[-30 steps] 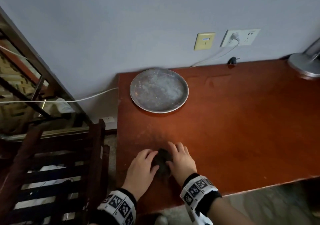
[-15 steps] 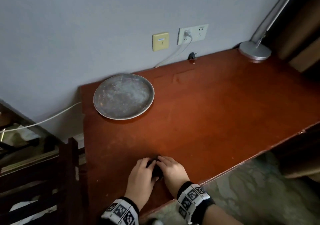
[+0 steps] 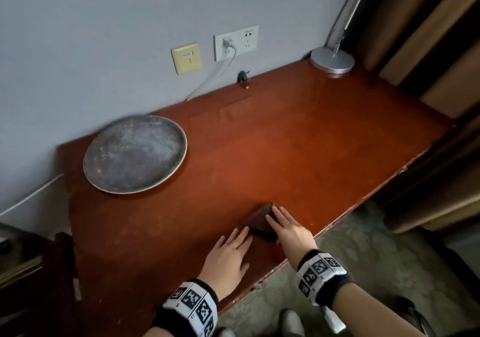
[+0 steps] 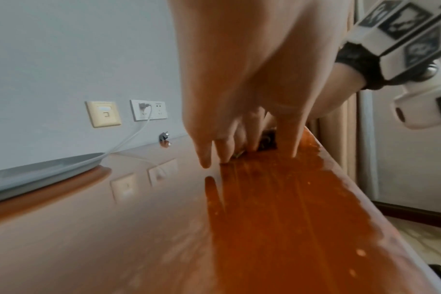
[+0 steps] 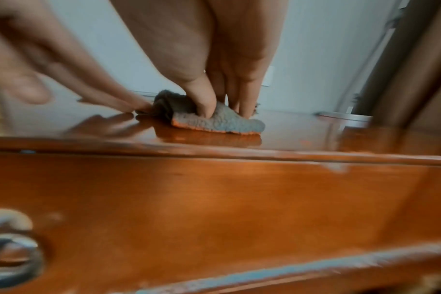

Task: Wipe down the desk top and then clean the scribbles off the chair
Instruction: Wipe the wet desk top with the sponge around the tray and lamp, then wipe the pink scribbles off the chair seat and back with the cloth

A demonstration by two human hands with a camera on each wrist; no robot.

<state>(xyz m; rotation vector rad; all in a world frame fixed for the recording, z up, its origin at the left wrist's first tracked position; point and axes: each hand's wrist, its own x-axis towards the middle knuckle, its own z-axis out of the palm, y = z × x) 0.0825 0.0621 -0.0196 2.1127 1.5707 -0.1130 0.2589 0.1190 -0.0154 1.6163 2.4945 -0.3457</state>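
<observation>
Soft floppy cloth (image 3: 257, 223), desk's (image 3: 311, 142) 6 o'clock: right hand (image 3: 291, 229) presses flat on top, left hand (image 3: 228, 256) flat, touching its edge.

dim room, glossy glare, blurred edges

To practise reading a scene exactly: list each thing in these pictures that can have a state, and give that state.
cloth, folded, on the desk top
right hand, fingers straight, pressing the cloth
left hand, fingers straight, tips touching the cloth's edge
plate, empty, dusty, lying flat
wall socket, one outlet plugged, one free
black plug, unplugged, by the wall
</observation>
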